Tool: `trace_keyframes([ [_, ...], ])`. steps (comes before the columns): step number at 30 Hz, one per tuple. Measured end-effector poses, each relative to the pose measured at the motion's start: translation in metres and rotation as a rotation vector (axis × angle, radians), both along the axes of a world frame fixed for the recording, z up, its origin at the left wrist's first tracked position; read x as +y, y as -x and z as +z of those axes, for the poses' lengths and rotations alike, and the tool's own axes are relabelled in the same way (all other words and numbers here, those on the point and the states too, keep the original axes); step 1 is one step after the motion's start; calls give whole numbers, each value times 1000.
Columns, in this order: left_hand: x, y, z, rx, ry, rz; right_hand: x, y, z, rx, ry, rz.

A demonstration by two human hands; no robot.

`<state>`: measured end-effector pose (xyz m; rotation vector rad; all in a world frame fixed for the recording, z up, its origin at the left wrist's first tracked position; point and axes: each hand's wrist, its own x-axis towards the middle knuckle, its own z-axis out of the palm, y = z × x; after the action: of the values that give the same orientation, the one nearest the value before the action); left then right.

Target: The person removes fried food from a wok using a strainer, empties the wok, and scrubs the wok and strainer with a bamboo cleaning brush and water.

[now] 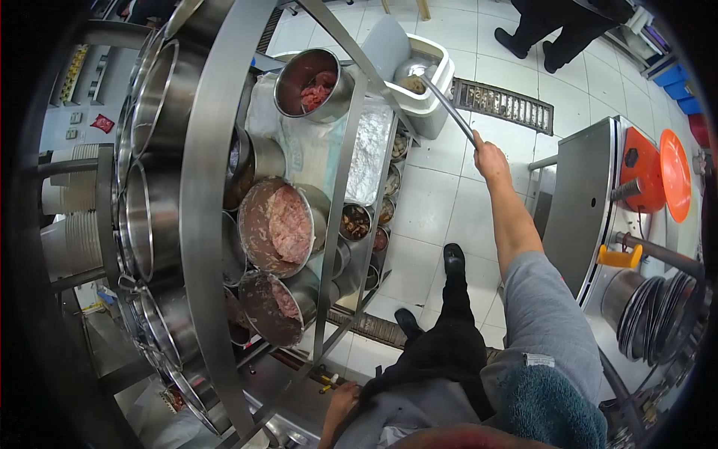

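Ladle (449,107) clasped in right fingers (481,150), far end inside white bin (428,120). Cannot tell state of left fingers (349,389).

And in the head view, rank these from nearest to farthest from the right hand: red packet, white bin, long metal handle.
1. Long metal handle: in the right hand's grip.
2. White bin: top centre, at the handle's far end.
3. Red packet: far left.
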<state>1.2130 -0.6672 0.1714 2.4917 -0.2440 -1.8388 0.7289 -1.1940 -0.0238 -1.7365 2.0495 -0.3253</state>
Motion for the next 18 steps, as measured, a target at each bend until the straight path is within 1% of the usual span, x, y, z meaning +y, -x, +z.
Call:
trace_keyframes([
  [2, 6, -8, -6, 8, 2, 67, 10, -9, 5, -40, 52, -42],
  [3, 14, -17, -13, 18, 22, 64, 24, -18, -1, -225, 136, -111],
  [4, 29, -28, -18, 84, 139, -26, 42, -22, 1, -409, 219, -176],
  [5, 53, -47, -31, 150, 255, -121, 60, -39, 55, -831, -1, -367],
  [6, 73, -67, -49, 218, 374, -220, 75, -54, 73, -1134, 14, -487],
  [7, 92, -90, -87, 147, 381, -449, 90, -63, 103, -1365, -1, -561],
  [9, 118, -126, -145, -41, 392, -908, 123, -75, 141, -1566, 21, -673],
  [10, 108, -128, -143, -26, 273, -759, 147, -78, 150, -1553, 55, -676],
  [11, 99, -134, -140, 8, 207, -683, 173, -84, 152, -1514, 42, -656],
  [14, 53, -152, -142, 121, 174, -638, 255, -103, 150, -1391, 12, -594],
  [15, 38, -155, -140, 158, 166, -642, 286, -106, 152, -1273, -69, -598],
  [16, 25, -157, -138, 195, 166, -658, 317, -109, 146, -1156, -74, -563],
  [17, 14, -159, -135, 230, 166, -679, 346, -102, 76, -904, -6, -493],
  [18, 7, -160, -132, 264, 172, -706, 378, -111, 107, -841, -198, -546],
])
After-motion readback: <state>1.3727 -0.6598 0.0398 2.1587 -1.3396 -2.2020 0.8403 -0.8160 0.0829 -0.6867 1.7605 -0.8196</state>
